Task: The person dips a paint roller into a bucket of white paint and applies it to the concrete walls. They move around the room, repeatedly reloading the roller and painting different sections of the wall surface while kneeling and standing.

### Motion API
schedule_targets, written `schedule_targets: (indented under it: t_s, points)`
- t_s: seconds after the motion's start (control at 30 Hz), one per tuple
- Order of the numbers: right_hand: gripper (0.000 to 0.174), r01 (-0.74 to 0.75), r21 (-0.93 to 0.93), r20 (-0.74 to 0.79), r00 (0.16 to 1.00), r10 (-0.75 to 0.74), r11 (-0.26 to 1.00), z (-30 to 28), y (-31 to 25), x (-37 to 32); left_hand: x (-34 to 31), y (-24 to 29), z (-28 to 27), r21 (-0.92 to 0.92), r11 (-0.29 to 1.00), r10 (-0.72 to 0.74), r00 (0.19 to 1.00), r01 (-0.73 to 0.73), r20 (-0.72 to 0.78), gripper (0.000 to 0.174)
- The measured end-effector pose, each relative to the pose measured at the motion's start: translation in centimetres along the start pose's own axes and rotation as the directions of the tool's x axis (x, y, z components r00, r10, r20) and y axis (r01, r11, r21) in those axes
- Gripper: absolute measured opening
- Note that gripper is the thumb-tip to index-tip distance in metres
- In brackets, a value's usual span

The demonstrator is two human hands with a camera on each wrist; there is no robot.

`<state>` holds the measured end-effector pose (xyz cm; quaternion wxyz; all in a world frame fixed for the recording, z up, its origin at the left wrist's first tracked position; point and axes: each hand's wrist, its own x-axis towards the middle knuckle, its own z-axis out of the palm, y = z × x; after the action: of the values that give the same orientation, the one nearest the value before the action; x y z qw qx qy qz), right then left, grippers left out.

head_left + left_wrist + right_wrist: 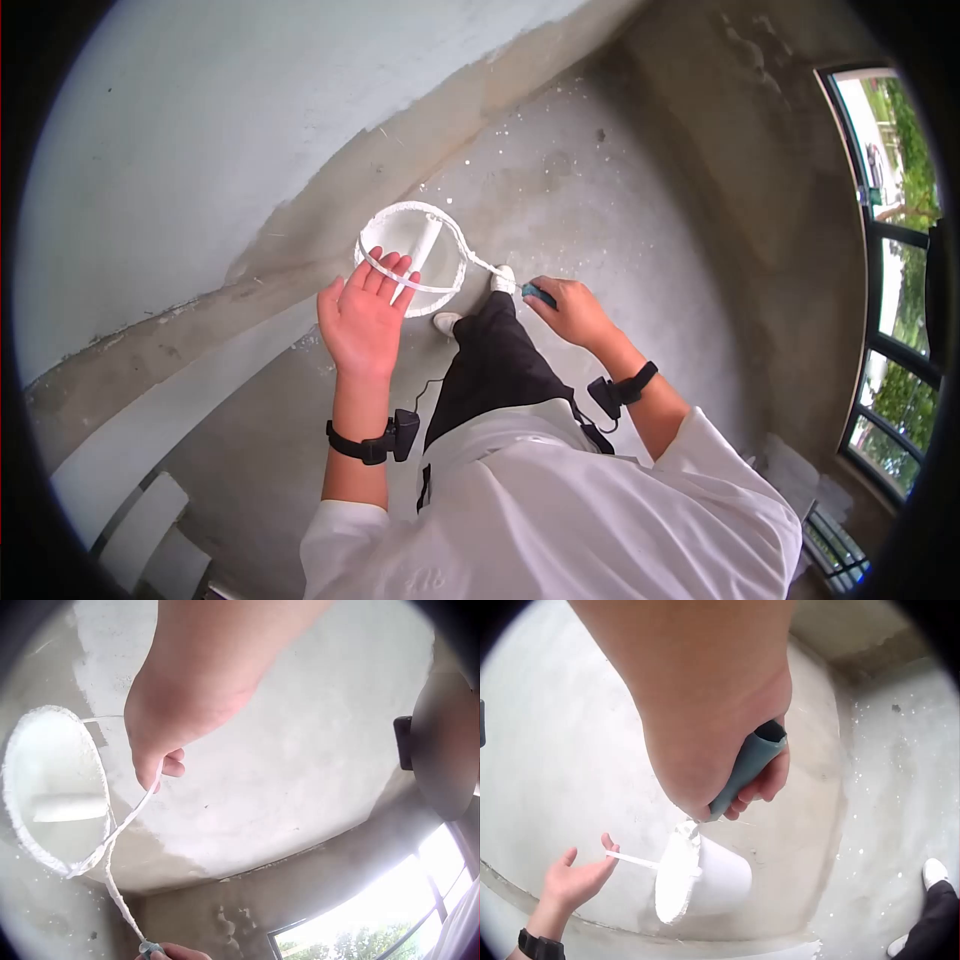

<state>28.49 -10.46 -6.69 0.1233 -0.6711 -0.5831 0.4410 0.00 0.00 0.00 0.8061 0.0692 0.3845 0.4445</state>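
My left hand (362, 325) is palm up, its bent fingers hooked under the thin white handle (430, 289) of a white bucket (465, 268), thumb held apart. Inside the bucket lies a white paint roller (418, 255). My right hand (578, 312) grips the roller's teal grip (538, 294); the white-coated rod (483, 264) runs from it over the bucket's rim. The right wrist view shows the bucket (724, 881) from its side, the grip (742, 769) partly covered by the fingers. In the left wrist view the roller (71, 808) shows inside the rim.
A partly white-coated wall (220, 150) rises on the left. White specks dot the grey concrete floor (640, 240). My shoes (503, 280) stand close to the bucket. Dark-framed windows (900, 240) are on the right, and pale curved slabs (145, 525) at the lower left.
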Motion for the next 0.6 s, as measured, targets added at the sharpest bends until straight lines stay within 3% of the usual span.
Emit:
schedule_targets:
  t_s: [0.07, 0.1, 0.17, 0.3, 0.47, 0.53, 0.6]
  points:
    - [0.033, 0.001, 0.088, 0.045, 0.999, -0.005, 0.996, 1.3, -2.2, -0.3, -1.2, 2.8, 0.3, -0.016, 1.0, 0.01, 0.998, -0.011, -0.06, 0.071]
    - [0.033, -0.001, 0.035, -0.028, 1.0, 0.002, 0.999, -2.7, 3.9, -0.4, 2.5, -3.3, 2.4, -0.04, 0.999, 0.005, 1.0, -0.004, 0.028, 0.071]
    - [0.034, 0.129, 0.028, -0.092, 0.988, -0.126, 0.991, -1.0, 4.3, -0.9, 1.7, -2.5, 2.2, -0.029, 1.0, 0.01, 1.0, -0.01, 0.014, 0.072]
    - [0.032, 0.139, 0.141, -0.079, 0.989, -0.129, 0.98, 1.4, 4.8, -2.2, 0.5, -2.0, 1.6, 0.04, 0.999, 0.006, 1.0, -0.006, -0.013, 0.072]
    - [0.031, 0.112, 0.17, -0.081, 0.992, -0.099, 0.979, 2.3, 4.9, -2.8, 0.5, -2.2, -0.2, -0.014, 1.0, -0.021, 0.999, 0.021, -0.027, 0.07]
    - [0.032, 0.106, -0.017, -0.09, 0.99, -0.107, 0.994, 2.6, 4.0, -3.1, 0.3, -2.0, -0.8, -0.027, 0.998, -0.05, 0.998, 0.05, -0.023, 0.07]
    - [0.032, 0.114, -0.074, -0.09, 0.989, -0.12, 0.991, 3.3, 3.4, -3.6, -0.3, -1.6, -1.4, -0.038, 0.996, -0.08, 0.997, 0.08, -0.009, 0.07]
